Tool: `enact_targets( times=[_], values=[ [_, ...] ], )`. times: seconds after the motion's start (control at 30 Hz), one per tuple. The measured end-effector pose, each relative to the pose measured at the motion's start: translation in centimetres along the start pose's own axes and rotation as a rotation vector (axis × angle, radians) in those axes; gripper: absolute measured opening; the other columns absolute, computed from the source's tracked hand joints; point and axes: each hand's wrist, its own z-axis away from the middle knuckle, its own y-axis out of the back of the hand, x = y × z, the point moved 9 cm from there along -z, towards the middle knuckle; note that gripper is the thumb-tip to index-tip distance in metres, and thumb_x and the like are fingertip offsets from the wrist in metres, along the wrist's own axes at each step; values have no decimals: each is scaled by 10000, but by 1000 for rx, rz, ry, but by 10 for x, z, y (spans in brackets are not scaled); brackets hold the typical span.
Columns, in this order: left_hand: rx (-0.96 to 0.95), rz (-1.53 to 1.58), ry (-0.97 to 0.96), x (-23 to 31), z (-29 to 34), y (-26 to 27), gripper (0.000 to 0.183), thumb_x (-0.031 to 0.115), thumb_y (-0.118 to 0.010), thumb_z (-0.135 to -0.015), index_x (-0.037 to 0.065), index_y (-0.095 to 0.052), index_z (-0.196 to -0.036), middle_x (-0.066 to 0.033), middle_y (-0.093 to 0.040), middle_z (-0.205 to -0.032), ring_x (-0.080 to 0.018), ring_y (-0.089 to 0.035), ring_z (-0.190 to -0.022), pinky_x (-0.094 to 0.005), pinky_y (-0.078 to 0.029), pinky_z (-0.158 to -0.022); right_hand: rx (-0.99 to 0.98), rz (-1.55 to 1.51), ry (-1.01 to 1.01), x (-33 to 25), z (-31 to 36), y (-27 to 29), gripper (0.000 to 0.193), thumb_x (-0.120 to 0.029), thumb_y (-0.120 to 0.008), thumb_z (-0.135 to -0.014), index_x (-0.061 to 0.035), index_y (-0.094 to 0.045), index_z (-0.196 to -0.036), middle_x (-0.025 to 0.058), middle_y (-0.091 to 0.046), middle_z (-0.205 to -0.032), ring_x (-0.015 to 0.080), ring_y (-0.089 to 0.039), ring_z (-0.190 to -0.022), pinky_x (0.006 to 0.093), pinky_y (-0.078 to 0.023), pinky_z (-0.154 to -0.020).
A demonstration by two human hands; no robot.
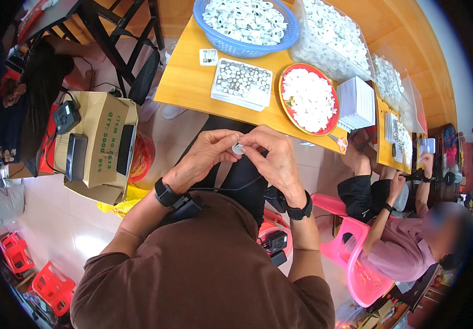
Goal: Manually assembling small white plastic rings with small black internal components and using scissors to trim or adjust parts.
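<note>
Between my two hands, over my lap, is a small white plastic piece (238, 148). My left hand (208, 152) pinches it from one side with thumb and fingertips. From the other side my right hand (272, 151) closes its fingers on the same piece. A white tray (240, 102) of small round silver discs, like button cells, lies on the table just beyond my hands. To its right is a red round plate (335, 116) heaped with small white plastic parts. A blue basket (247, 50) behind the tray holds many similar white pieces.
The wooden table (184, 82) also bears a clear bin (324, 57) of white parts, stacked white trays (357, 103) and scissors (341, 143) at its edge. A cardboard box (102, 140) stands at left. A co-worker sits at right on a pink chair (359, 268).
</note>
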Motion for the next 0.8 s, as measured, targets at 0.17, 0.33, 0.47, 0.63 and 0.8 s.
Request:
enact_targets(
  times=[0.17, 0.33, 0.47, 0.63, 0.8],
  values=[
    [6, 51, 4, 5, 1, -8, 231, 186, -551, -916, 6, -627, -1039, -55, -636, -903, -86, -600, -772, -215, -513, -697, 64, 5, 27, 1, 5, 1, 157, 63, -608, -734, -4, -646, -872, 86, -570, -724, 204, -593, -607, 296, -466, -557],
    [6, -27, -27, 9, 4, -7, 211, 147, -580, -885, 6, -627, -1035, -64, -636, -953, -105, -607, -827, -219, -509, -719, 167, 112, 56, 0, 10, -1, 183, 68, -600, -728, -36, -603, -879, 97, -566, -757, 228, -619, -634, 304, -471, -532],
    [30, -36, -72, 12, 0, -4, 207, 126, -596, -868, 8, -628, -1035, -65, -637, -953, -117, -611, -864, -225, -513, -712, 186, 88, 64, -1, 14, -3, 195, 76, -612, -727, -36, -590, -885, 79, -570, -786, 170, -607, -611, 259, -452, -501],
    [94, -49, -89, 19, -2, -4, 186, 99, -587, -870, 6, -626, -1026, -66, -631, -957, -118, -608, -864, -234, -530, -708, 388, -396, -254, 58, 34, 1, 181, 83, -632, -752, -15, -595, -899, 10, -566, -827, 43, -547, -670, 163, -415, -521],
    [141, -98, -143, 16, -3, 1, 166, 77, -586, -869, 4, -628, -1012, -65, -611, -941, -121, -602, -859, -237, -541, -710, 345, -551, -339, 55, 29, -15, 102, 13, -602, -814, 3, -589, -914, 13, -603, -830, 34, -538, -731, 166, -435, -577]
  ],
)
